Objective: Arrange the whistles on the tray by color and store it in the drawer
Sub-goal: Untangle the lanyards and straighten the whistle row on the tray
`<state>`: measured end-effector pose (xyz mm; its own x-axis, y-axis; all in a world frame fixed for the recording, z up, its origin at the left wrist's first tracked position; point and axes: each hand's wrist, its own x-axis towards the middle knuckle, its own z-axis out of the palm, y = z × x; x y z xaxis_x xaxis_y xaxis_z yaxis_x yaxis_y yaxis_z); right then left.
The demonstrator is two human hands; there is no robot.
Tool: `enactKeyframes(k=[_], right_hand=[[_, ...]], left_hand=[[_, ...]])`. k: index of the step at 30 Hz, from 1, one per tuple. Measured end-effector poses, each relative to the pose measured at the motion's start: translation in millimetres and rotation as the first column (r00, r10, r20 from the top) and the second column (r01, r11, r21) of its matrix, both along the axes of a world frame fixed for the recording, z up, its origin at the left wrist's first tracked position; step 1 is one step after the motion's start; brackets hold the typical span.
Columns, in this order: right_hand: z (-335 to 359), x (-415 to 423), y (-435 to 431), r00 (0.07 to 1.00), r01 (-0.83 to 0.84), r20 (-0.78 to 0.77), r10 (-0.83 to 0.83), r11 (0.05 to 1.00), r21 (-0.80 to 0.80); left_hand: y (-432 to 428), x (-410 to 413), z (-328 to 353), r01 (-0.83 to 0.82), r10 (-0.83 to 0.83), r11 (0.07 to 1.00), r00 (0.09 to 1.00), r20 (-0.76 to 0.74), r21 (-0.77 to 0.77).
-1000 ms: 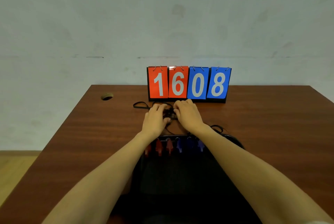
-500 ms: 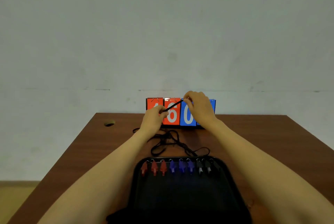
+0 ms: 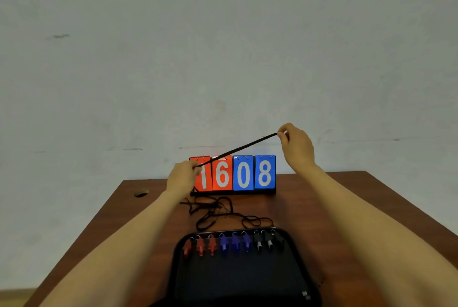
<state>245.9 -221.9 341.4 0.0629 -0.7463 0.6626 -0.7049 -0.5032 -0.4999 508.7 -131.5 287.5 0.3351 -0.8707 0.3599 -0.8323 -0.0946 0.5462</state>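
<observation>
A black tray (image 3: 243, 279) lies on the near middle of the table. Along its far edge stand three red whistles (image 3: 200, 244), three blue whistles (image 3: 235, 242) and three black whistles (image 3: 269, 241) in a row. A tangle of black cords (image 3: 215, 210) runs from them over the table behind the tray. One black cord (image 3: 238, 149) is stretched taut in the air. My left hand (image 3: 183, 175) pinches its lower end; my right hand (image 3: 296, 145) pinches its upper end, raised to the right.
A flip scoreboard (image 3: 244, 174) reading 1608 stands at the back of the brown table (image 3: 322, 207). A round cable hole (image 3: 140, 193) sits at the table's back left. A pale wall rises behind. No drawer is in view.
Both hands rose from the cord tangle on the table and moved apart, the right one up and to the right, pulling one cord straight between them. The view tilted upward.
</observation>
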Motion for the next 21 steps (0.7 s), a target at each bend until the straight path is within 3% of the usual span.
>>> enactKeyframes(k=[11, 21], right_hand=[[-31, -30, 29, 0.991, 0.048, -0.133, -0.029, 0.989, 0.140], [-93, -52, 75, 0.965, 0.127, -0.258, -0.038, 0.933, 0.337]], left_hand=[[35, 18, -10, -0.189, 0.186, 0.982, 0.928, 0.322, -0.025], [93, 14, -57, -0.227, 0.164, 0.952, 0.945, 0.283, 0.206]])
